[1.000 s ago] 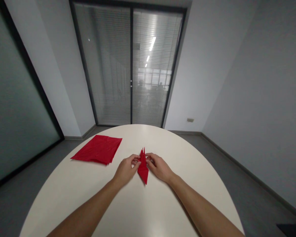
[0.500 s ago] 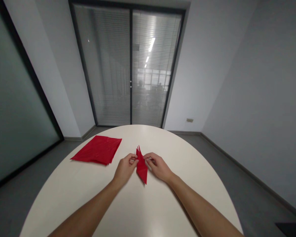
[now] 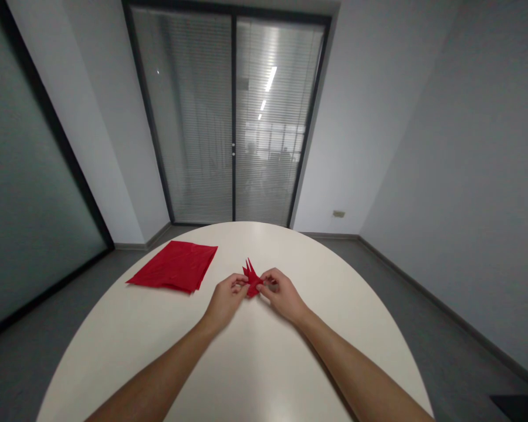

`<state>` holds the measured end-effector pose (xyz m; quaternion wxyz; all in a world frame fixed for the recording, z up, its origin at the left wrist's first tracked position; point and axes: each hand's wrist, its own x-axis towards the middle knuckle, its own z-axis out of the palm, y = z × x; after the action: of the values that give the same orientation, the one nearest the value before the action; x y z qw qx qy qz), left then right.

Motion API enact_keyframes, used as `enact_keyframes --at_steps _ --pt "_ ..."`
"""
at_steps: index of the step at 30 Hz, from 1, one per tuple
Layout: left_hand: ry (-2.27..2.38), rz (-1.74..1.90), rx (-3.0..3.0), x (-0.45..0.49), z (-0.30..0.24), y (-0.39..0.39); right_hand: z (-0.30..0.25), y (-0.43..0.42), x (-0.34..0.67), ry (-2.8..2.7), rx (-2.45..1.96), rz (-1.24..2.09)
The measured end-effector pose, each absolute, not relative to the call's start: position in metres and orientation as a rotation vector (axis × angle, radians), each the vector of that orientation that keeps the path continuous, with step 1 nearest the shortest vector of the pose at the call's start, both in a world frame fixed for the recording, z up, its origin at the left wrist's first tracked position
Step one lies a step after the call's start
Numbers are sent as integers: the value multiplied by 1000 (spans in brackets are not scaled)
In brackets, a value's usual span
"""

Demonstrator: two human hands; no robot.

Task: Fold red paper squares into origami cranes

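Observation:
Between my hands, above the middle of the table, is a small piece of folded red paper (image 3: 254, 283) with narrow pointed tips sticking up at its far end. My left hand (image 3: 227, 296) pinches its left side between thumb and fingers. On the other side my right hand (image 3: 283, 293) grips the right edge, thumb nearest me. Fingertips cover parts of both sides, so some folds are hidden. The near part of the paper looks folded up, making the piece short.
A stack of flat red paper sheets (image 3: 175, 266) lies at the left on the round white table (image 3: 264, 375). Past the table's far edge stand glass doors with blinds (image 3: 193, 117). A wall socket (image 3: 338, 214) is low on the right.
The long point that hung toward me is no longer stretched out; the paper is now shorter. My right fingers have closed on its right edge. The sheet stack has stayed put.

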<state>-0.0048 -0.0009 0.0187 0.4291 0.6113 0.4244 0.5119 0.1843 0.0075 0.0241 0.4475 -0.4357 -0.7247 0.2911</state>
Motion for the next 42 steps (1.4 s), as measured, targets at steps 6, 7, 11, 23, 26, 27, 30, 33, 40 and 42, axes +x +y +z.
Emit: enact_keyframes --at_steps 6,7,11,23,26,27,30,33,40,42 --pt "1012 1233 1572 -2 22 -8 21 8 185 -1731 -1064 829" --pt "1029 1239 1569 -2 21 -7 20 8 185 -1730 -1054 850" --pt "1055 1258 1504 -4 16 -2 20 7 185 -1753 -998 930" --pt "946 1253 1317 1 24 -9 15 11 183 -1641 -1040 922" --pt "949 1242 1349 -1 27 -10 17 8 181 -1595 -972 949" --pt "963 1244 1367 -1 27 -10 18 7 181 -1590 -950 958" --pt "1017 1241 1395 -2 29 -10 22 4 180 -1649 -952 948" --pt "1044 1238 1373 -2 30 -11 27 2 181 -1725 -1003 922" --pt "1053 1226 1336 0 32 -12 31 -1 183 -1739 -1042 956" --pt "1049 1196 1340 0 33 -13 30 -1 183 -1728 -1034 971"
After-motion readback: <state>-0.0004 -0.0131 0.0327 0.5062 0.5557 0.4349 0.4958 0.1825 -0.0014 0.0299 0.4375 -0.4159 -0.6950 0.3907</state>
